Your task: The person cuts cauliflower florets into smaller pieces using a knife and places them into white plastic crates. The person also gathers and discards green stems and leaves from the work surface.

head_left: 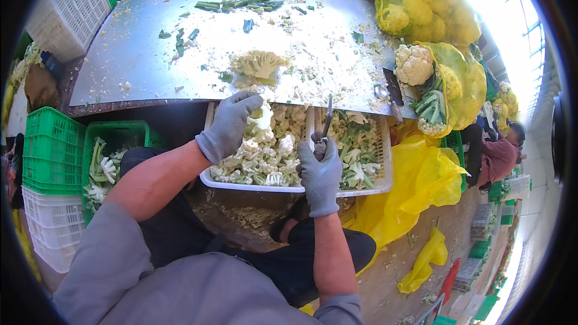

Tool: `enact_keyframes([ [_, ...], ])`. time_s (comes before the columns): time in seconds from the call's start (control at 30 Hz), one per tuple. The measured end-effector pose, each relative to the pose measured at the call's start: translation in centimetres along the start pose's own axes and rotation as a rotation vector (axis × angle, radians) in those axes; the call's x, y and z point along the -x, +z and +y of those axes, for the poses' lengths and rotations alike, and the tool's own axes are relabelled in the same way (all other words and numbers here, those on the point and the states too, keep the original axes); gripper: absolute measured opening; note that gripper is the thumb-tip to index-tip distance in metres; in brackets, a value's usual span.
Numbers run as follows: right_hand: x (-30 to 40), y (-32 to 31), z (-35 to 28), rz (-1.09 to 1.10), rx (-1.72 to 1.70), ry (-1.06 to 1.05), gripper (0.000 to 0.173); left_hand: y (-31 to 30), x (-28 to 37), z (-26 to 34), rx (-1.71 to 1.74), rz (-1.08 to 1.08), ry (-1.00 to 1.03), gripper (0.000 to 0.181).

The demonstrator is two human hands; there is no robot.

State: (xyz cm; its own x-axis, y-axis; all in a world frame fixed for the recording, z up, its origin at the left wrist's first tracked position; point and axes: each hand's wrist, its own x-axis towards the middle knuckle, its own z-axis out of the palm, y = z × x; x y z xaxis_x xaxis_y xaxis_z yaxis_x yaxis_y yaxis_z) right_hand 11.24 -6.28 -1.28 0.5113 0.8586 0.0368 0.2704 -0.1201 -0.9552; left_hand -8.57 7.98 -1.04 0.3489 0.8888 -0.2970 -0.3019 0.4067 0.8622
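Note:
My left hand (pixel 232 124), in a grey glove, holds a cauliflower floret (pixel 262 117) over a white crate (pixel 257 187) filled with cut florets. In my gloved right hand (pixel 320 167) is a small knife (pixel 328 117), its blade pointing up towards the metal table (pixel 149 63). Right of the florets, a second white crate (pixel 386 162) holds leaves and stem pieces. A cut piece of cauliflower (pixel 259 64) lies on the table near its front edge, among crumbs and green leaf scraps. At the table's right lies a cleaver (pixel 393 92) beside a roll of tape (pixel 381 91).
Yellow net bags of cauliflower (pixel 460 85) crowd the right side, with a whole cauliflower (pixel 413 64) at one bag's mouth. Green crates (pixel 52 153) stand at left, beside a green crate of trimmings (pixel 145 133). An empty yellow net (pixel 406 180) hangs at right. A person (pixel 496 155) sits farther right.

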Motion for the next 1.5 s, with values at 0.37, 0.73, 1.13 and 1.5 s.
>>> enact_keyframes([
  [0.37, 1.3, 2.9, -1.9, -0.150, -0.725, 0.503, 0.026, 4.0, 3.3, -0.7, -0.384, -0.256, 0.350, 0.053],
  [0.73, 2.1, 0.6, -2.9, -0.156, 0.274, -0.360, 0.030, 3.4, -0.3, -3.3, -0.123, -0.031, 0.306, 0.048],
  [1.13, 1.3, -3.4, -0.4, -0.156, 0.463, -0.544, 0.026, 7.9, 0.8, -2.3, 0.198, -0.094, -0.353, 0.037],
  [1.5, 1.1, -11.8, 9.0, 0.178, -0.326, 0.356, 0.044, 4.0, -0.2, -5.2, -0.119, -0.437, 0.231, 0.048],
])
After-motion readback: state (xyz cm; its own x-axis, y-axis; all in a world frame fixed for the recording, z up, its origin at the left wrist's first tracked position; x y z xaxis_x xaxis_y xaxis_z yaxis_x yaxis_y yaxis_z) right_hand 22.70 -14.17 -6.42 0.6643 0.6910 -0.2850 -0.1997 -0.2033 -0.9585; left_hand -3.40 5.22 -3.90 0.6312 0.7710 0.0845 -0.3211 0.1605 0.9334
